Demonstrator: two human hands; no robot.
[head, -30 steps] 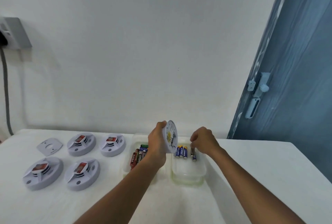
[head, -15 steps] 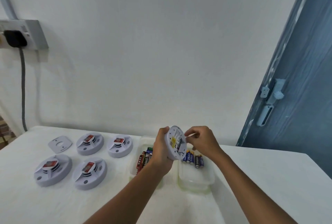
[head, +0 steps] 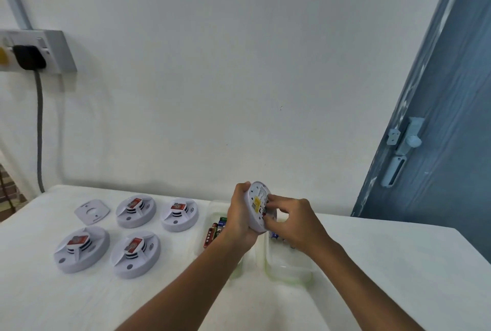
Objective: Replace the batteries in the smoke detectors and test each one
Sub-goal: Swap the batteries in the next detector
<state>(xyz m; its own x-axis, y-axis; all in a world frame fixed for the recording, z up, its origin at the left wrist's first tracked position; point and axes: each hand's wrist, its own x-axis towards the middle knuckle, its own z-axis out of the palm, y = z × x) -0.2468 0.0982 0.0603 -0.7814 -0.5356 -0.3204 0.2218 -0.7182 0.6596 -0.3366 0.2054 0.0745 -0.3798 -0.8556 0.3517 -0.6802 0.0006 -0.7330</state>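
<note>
At the upper left of the frame a wall socket [head: 39, 50] with a black plug feeds a grey cable that drops behind the white table [head: 372, 264]. Lower left, a loose mounting plate [head: 91, 210] lies beside four smoke detectors [head: 135, 210] set face up in two rows, likely queued for their turn. Just right of them a clear tray [head: 212, 213] holds mixed batteries [head: 214, 229], partly hidden behind the left hand [head: 240, 217]. That hand grips the rim of a fifth detector [head: 256, 207], tilted on edge so its back faces the right hand [head: 295, 224], whose curled fingertips pinch at the battery bay, probably seating a cell; whether one is between them is too small to tell. Below, a second clear tray [head: 289, 269] is mostly covered by the right wrist, one blue cell [head: 274, 236] peeking out. A blue door [head: 438, 158] fills the right edge.
</note>
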